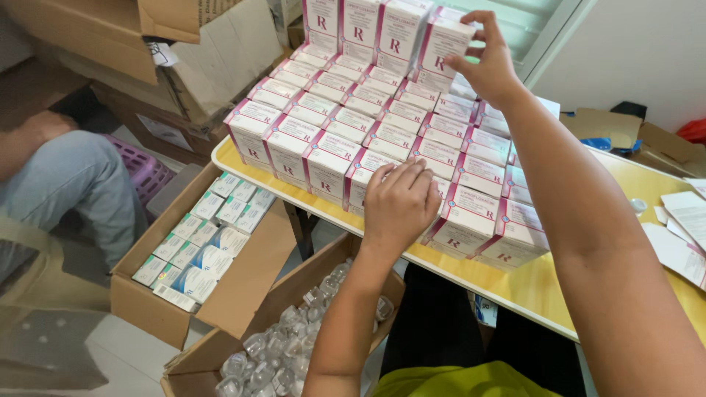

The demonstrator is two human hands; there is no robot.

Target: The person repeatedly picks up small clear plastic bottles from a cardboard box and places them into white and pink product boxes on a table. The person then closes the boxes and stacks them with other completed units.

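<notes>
White-and-pink boxes (382, 132) stand in tight rows on the yellow desk (529, 290). At 12 o'clock the right hand (485, 62) pinches the top box (441, 44), its fingers (471, 18) curled round the upper edge. At the centre the left hand (401, 202) lies flat on the front row, fingers together and gripping nothing. At 7 o'clock, below the desk, sit two open cartons (243, 287).

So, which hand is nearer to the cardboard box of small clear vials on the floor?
Left. The left hand rests on the white and pink boxes at the table's front edge, just above the vial box. The right hand is up at the far upright row.
</notes>
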